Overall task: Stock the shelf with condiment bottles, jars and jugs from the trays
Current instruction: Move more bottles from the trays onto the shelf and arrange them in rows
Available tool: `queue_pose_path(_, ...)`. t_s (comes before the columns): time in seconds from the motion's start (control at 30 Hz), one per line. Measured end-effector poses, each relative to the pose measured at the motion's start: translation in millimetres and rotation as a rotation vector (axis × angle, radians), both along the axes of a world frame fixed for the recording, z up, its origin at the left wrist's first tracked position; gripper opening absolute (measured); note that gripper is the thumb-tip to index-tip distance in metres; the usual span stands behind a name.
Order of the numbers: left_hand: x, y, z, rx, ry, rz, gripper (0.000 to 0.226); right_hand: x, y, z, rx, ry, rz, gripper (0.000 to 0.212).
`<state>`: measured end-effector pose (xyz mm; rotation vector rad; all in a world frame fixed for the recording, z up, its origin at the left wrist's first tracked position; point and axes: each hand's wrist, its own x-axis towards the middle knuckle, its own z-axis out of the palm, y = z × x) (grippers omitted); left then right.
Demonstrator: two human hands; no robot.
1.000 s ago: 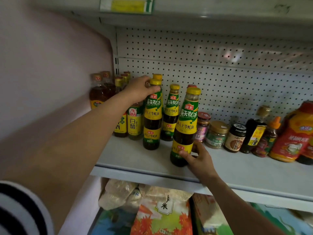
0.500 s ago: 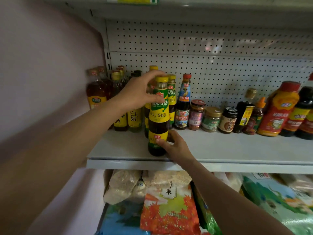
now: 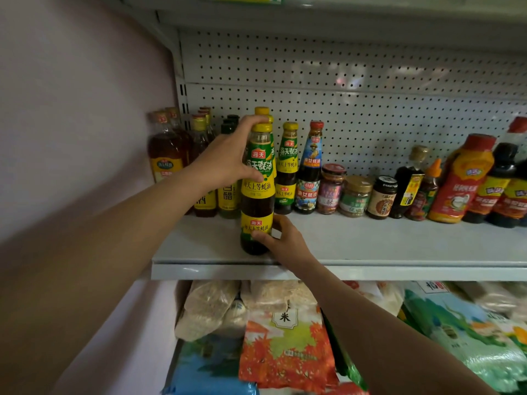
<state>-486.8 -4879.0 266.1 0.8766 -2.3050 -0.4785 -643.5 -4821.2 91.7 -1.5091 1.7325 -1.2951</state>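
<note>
I grip one sauce bottle [image 3: 257,192] near the shelf [image 3: 370,246] edge: left hand [image 3: 228,161] round its neck, right hand [image 3: 285,238] pinching its base.

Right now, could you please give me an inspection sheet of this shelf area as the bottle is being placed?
Surface: grey metal shelf, bare along its front right part.
Job's things: yellow-capped dark oyster sauce bottle upright near the front edge; matching bottles behind; blue-labelled red-capped bottle, three small jars, red squeeze bottle in the back row.
Clutter: nothing seen.
Grippers: left hand grips the front bottle's neck and shoulder; right hand holds its base.
Cables: nothing seen.
Surroundings: white perforated back panel, pale wall at left, bagged goods on the shelf below.
</note>
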Motion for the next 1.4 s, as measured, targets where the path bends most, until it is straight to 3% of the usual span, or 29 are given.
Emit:
queue_pose_path(0.63, -19.2, -27.2, 0.3, -0.013, -0.028, 0.027, 0.108, -18.2, -36.9, -1.0, 0.008, 0.054, 0.023, 0.066)
queue_pose_path(1.17, -35.7, -70.0, -2.3, 0.01, -0.035, 0.137, 0.107, -23.4, -79.9, -4.3, 0.024, -0.057, 0.04, 0.064)
queue_pose_path(1.4, -41.2, -73.5, 3.7, -0.149, -0.174, 0.31, 0.106, -23.3, -94.6, -12.9, -0.018, -0.098, 0.005, 0.063)
